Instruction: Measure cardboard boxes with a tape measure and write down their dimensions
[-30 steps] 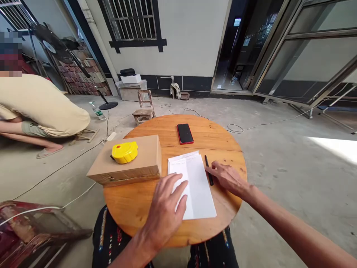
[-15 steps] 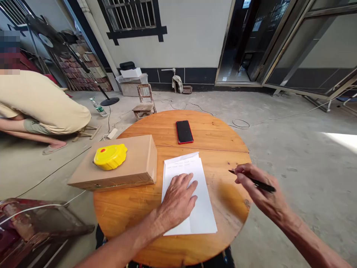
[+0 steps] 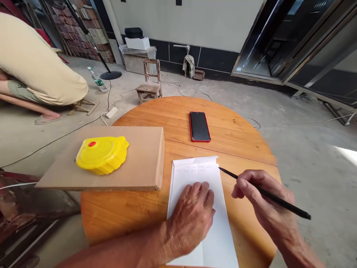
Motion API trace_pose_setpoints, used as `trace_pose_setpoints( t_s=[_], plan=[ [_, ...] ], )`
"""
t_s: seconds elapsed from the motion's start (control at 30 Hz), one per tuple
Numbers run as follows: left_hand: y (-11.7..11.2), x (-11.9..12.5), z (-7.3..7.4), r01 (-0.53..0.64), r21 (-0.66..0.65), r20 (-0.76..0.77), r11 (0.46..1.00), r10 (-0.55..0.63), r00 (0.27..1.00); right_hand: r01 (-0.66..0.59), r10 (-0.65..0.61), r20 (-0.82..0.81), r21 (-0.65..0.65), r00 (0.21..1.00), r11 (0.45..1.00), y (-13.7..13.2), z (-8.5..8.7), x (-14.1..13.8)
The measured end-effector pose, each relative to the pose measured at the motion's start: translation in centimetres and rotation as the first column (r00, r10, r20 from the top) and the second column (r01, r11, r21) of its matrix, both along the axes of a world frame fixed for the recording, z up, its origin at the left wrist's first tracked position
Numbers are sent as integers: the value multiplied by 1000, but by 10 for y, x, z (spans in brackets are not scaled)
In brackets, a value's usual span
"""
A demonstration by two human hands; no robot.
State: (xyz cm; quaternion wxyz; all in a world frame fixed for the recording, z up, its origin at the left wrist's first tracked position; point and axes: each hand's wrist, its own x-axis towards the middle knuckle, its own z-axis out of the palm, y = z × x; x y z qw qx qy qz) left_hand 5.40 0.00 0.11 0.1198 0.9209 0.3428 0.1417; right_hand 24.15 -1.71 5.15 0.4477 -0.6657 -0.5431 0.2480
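Note:
White sheets of paper, folded over at the top edge, lie on the round wooden table, with faint lines of handwriting near the top. My left hand rests palm down on the paper, its fingers slightly bent and holding nothing. In my right hand is a slim black pen, pinched between thumb and fingers. The pen's tip points at the paper's upper right edge; whether it touches I cannot tell.
Left of the paper, a cardboard box bears a yellow tape measure with a red button. A red-edged phone lies beyond the paper. Behind the table stands a small wooden chair. A person sits low at the left, near a bottle.
My right hand has brought the pen leftward to the paper's edge. The fingers of my left hand have drawn closer together on the sheet. The view has tilted down and moved nearer the table.

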Motion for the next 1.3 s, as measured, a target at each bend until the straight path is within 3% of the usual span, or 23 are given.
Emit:
trace_pose_setpoints(
  t_s=[0.17,0.4,0.57,0.8,0.97,1.3],
  plan=[
    [-1,-1,-3,-3,-77,46,997,7,999,-54,72,-151,123,986,991,17,-14,-14],
    [-1,-1,-10,-24,-76,117,997,33,993,-182,182,-53,10,982,983,34,-24,-22],
    [-2,-1,-13,-23,-76,159,997,35,987,-316,313,52,58,948,947,37,-30,-33],
    [-2,-1,-15,-20,-63,159,998,30,987,-271,271,5,15,963,963,36,-38,-34],
    [0,0,-14,-30,-47,177,998,38,983,-366,363,51,88,931,926,36,-38,-32],
    [-2,0,-14,-55,-36,201,998,61,978,-414,410,55,129,910,901,38,-37,-31]
  ],
)
